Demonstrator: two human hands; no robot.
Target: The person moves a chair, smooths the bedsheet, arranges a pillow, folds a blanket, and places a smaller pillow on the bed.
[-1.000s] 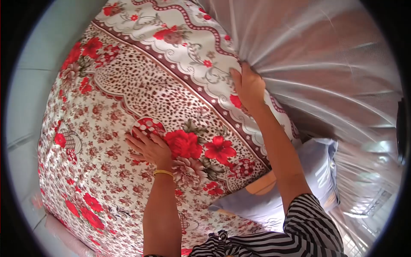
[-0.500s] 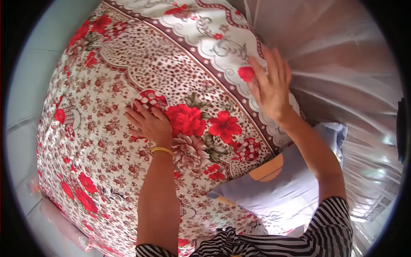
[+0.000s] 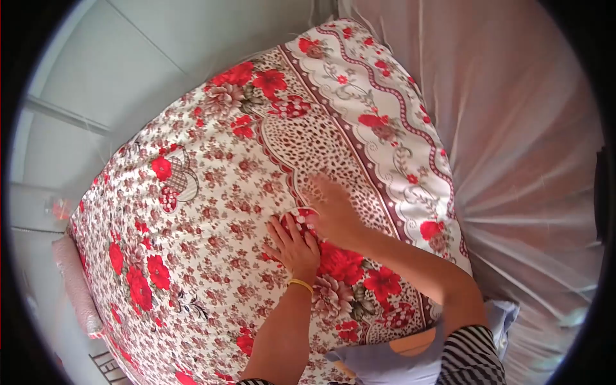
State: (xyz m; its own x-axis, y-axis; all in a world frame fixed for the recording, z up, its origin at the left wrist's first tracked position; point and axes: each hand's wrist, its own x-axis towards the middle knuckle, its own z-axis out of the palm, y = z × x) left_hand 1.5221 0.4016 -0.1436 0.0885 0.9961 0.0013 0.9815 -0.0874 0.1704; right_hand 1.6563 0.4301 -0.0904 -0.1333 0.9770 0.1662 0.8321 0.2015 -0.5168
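Note:
A white bedsheet [image 3: 212,256] printed with red flowers, small brown blossoms and a spotted band covers the mattress. My left hand [image 3: 296,251], with a yellow band at the wrist, lies flat on the sheet with its fingers spread. Just beyond it to the right, my right hand [image 3: 335,208] is over the spotted band, close to the cloth. Motion blurs its fingers, so their pose and whether they touch the sheet are unclear. Beneath my right forearm, the printed red flowers are partly hidden.
At the lower right a blue-grey pillow [image 3: 385,366] with an orange patch lies on the sheet, partly behind my sleeve. Sheer netting [image 3: 513,154] hangs along the right side. A pinkish roll [image 3: 76,282] sits at the bed's left edge, near pale panels [image 3: 128,58].
My right hand has moved from the scalloped border leftward to beside my left hand. The view has shifted, showing more of the sheet's far corner. My left hand stays by the same dotted print.

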